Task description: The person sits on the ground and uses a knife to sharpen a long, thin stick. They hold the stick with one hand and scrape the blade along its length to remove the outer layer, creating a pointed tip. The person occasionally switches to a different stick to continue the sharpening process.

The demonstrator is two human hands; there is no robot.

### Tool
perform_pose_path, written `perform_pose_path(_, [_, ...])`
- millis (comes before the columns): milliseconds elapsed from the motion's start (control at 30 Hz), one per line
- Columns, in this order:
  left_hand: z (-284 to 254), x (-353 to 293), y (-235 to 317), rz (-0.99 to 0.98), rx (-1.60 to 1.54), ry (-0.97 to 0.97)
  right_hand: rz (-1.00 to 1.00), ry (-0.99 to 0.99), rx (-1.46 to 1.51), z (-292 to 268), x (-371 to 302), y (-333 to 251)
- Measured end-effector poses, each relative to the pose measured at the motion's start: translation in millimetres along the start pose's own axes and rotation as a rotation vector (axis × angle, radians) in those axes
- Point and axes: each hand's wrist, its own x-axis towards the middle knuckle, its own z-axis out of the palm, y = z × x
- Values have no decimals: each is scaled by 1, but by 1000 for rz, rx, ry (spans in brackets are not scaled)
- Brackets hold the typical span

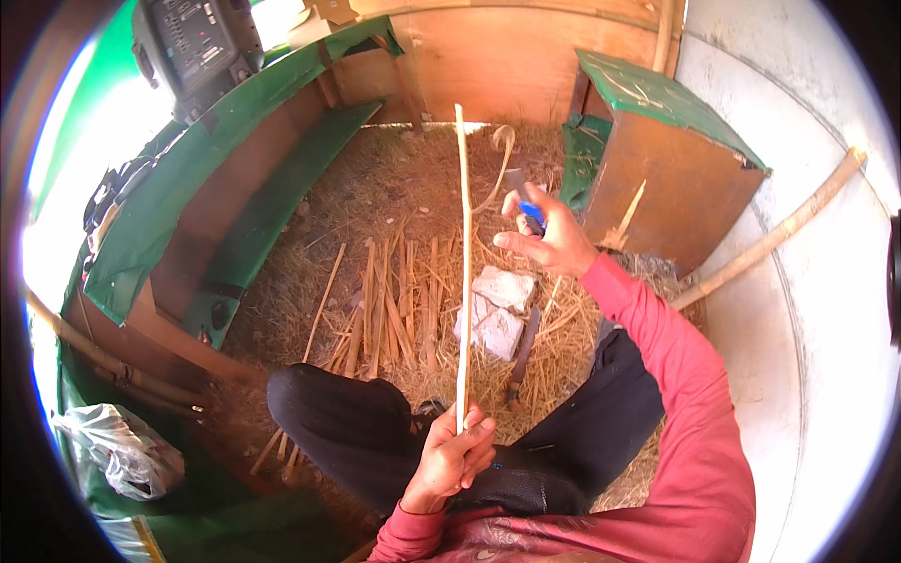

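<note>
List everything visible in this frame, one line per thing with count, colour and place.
Long thin strip: one, pale yellow, upright at centre, lower end in the left hand.
Knife: one, blue handle, in the right hand beside the strip.
Curled shaving: one, pale, hanging off the strip near its top.
Split strips: a bundle, tan, on the straw-covered ground.
White block: one, broken-looking, on the ground right of the strip.
Wooden box: one, brown with green top, upper right.
Pole: one, tan, leaning at right.
Plastic bag: one, clear, lower left.
Left hand: gripping the strip's lower end.
Right hand: red sleeve, holding the knife.
</note>
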Motion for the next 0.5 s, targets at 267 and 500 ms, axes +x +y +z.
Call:
perform_pose_path(267, [-1, -3, -7, -21, 251, 74, -4, 153, -30, 13, 3, -14])
perform_pose_path(500, [-1, 5, -1, -100, 29, -23, 227, 249, 300, 6, 2, 14])
